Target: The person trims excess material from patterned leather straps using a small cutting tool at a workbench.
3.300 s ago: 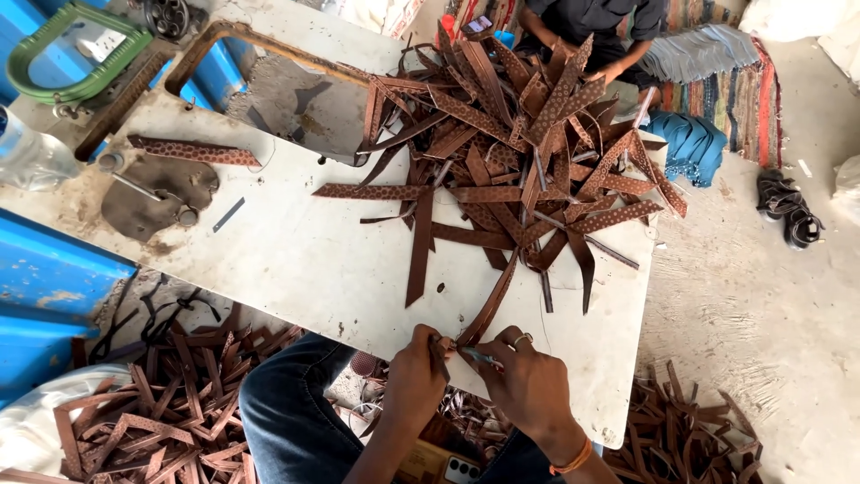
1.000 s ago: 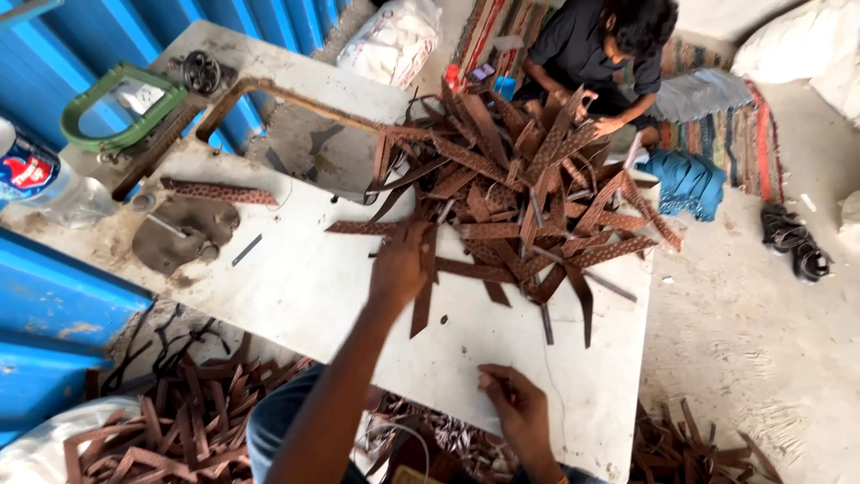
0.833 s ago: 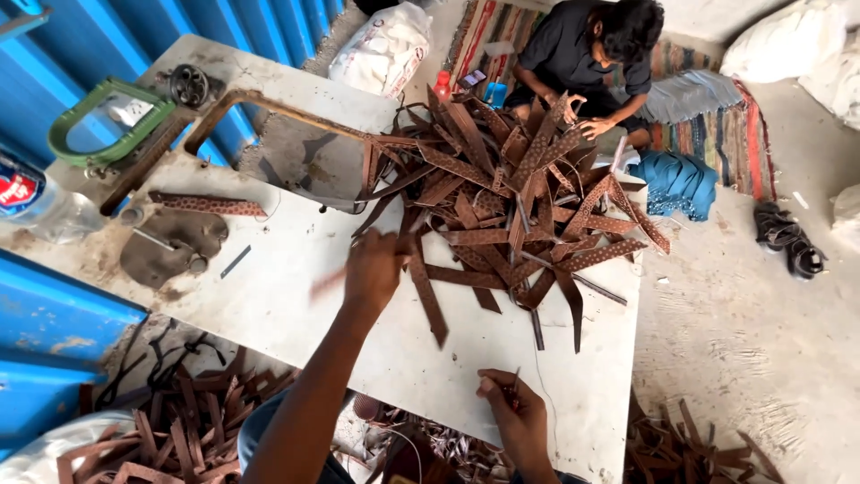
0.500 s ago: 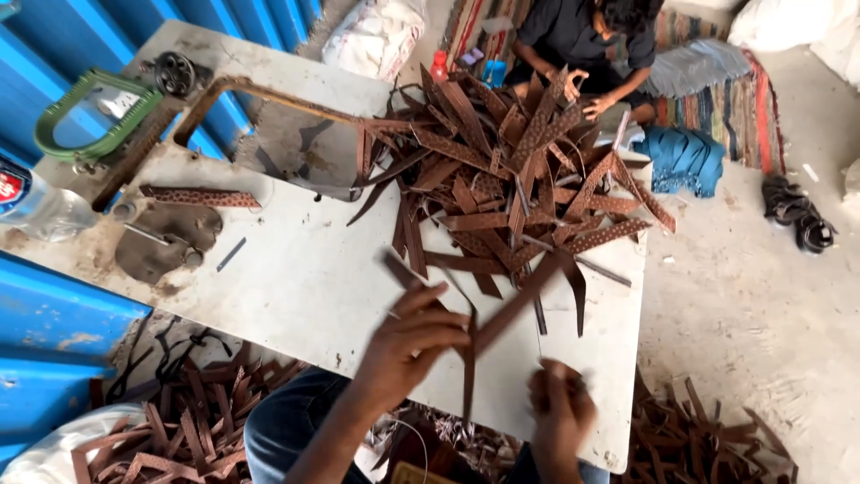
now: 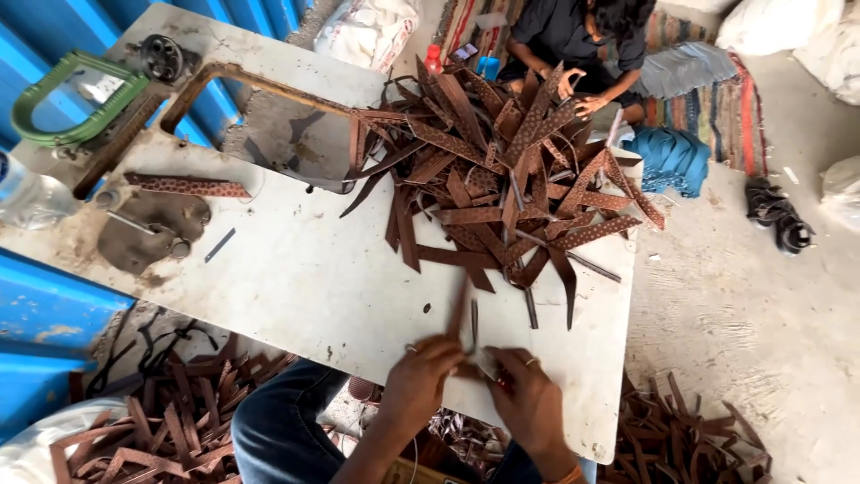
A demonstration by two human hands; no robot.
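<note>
as both hands pinch it, narrow brown leather strip point(image 5: 460, 309)

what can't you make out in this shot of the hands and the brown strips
- Head view: the strip between the left hand and right hand is motion-blurred; its pattern is unreadable.
- The small tool at the right hand's fingers is mostly covered by them; its kind is unclear.
- Lower strips in the pile are buried under upper ones.
- The floor scraps are cut off by the bottom edge.
- The seated person is cropped at the top edge.
</note>
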